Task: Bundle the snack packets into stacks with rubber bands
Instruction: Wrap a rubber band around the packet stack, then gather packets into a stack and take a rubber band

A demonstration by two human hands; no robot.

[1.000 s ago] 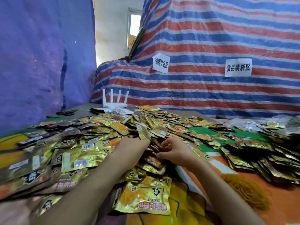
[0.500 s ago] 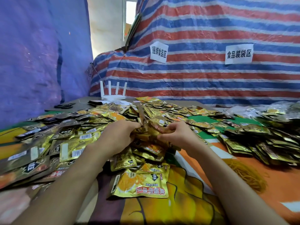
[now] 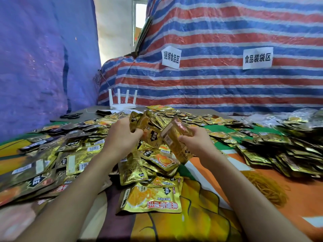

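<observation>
Gold foil packets are lying everywhere, way too many to count; left hand is gripping a few, right hand is pinching one.

Curled fingers: left hand, right hand

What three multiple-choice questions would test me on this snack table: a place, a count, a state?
1. How many antennas has the white router? A) two B) four C) six
2. Where is the rubber band heap? A) on the orange cloth, near right B) beside the router C) far left
3. What are the hands doing? A) both grip packets B) both lie flat C) both hang empty

B: four upright sticks show; A: its yellow strands lie on orange at the right; A: left hand and right hand each hold gold packets.
</observation>
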